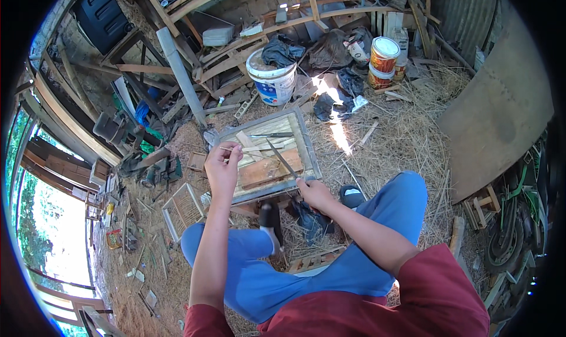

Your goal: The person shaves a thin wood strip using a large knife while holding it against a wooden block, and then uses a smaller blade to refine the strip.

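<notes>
My left hand [222, 169] is raised over the left side of a low grey-framed wooden table [309, 154], its fingers pinching a thin pale strip of wood [250, 149]. My right hand [316, 194], at the table's near right edge, is closed round the handle end of a long, narrow-bladed knife [283, 159]. Its blade slants up and left over the tabletop, apart from the strip as far as I can tell. Below the blade lies a reddish-brown wooden board [266, 171]. Farther back rests a second knife [278, 135] with a dark handle, beside a short pale wood piece [244, 139].
Behind the table stand a white bucket [272, 83] with black plastic on it and stacked paint tins [383, 60]. A wooden slatted cage [183, 211] sits at the left. Straw and scraps cover the ground. A large sheet panel [498, 113] leans right, near a motorcycle wheel [504, 245].
</notes>
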`<state>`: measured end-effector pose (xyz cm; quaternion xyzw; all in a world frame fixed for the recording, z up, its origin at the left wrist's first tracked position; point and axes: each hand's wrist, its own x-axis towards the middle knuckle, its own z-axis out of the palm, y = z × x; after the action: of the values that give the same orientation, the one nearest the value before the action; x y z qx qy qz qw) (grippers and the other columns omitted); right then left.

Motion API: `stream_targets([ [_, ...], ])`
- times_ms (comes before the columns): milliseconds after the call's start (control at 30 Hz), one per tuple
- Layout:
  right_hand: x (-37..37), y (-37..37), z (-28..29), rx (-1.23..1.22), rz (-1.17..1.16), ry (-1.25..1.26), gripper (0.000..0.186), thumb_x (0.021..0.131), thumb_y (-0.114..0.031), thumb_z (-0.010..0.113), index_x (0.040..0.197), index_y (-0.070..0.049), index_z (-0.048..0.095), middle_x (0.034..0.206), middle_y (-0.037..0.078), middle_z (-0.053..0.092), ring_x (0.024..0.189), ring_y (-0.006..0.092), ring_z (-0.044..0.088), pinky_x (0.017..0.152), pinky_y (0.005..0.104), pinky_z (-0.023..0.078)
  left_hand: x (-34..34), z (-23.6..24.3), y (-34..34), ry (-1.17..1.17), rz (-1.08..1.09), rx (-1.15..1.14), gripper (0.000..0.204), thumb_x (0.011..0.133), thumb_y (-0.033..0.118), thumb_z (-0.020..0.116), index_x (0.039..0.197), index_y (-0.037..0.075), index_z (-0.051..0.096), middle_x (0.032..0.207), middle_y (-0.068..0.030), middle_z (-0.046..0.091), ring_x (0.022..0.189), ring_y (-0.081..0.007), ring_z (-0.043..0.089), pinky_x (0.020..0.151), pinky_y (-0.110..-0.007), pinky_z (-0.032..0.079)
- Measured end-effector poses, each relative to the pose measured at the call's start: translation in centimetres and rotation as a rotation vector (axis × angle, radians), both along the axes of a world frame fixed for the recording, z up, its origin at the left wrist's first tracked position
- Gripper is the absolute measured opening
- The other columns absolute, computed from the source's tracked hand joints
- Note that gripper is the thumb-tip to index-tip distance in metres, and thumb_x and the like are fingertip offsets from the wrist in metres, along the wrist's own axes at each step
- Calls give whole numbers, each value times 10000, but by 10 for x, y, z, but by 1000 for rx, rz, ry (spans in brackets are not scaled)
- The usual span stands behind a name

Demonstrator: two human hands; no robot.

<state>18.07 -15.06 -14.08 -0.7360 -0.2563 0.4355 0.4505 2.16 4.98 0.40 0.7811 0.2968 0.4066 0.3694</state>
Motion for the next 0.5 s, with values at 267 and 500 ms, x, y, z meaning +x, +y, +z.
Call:
stream_targets([
  [267, -22, 14, 37, 369, -26, -284, 626, 1093, -522, 536, 1097, 67, 747, 759, 242, 709, 748, 388, 737, 717, 470, 554, 8, 13, -15, 44, 29, 23, 97, 1031, 32, 723, 1068, -55, 745, 1032, -87, 716, 878, -128, 738, 816, -288, 668],
  [500, -29, 15, 63, 291, 95, -159, 501, 1106, -437, 566, 1140, 25, 758, 729, 267, 667, 658, 409, 677, 665, 494, 510, 11, 7, -41, 125, 116, 83, 108, 1059, 32, 682, 1094, -45, 750, 1074, -94, 676, 942, -150, 731, 840, -293, 669],
])
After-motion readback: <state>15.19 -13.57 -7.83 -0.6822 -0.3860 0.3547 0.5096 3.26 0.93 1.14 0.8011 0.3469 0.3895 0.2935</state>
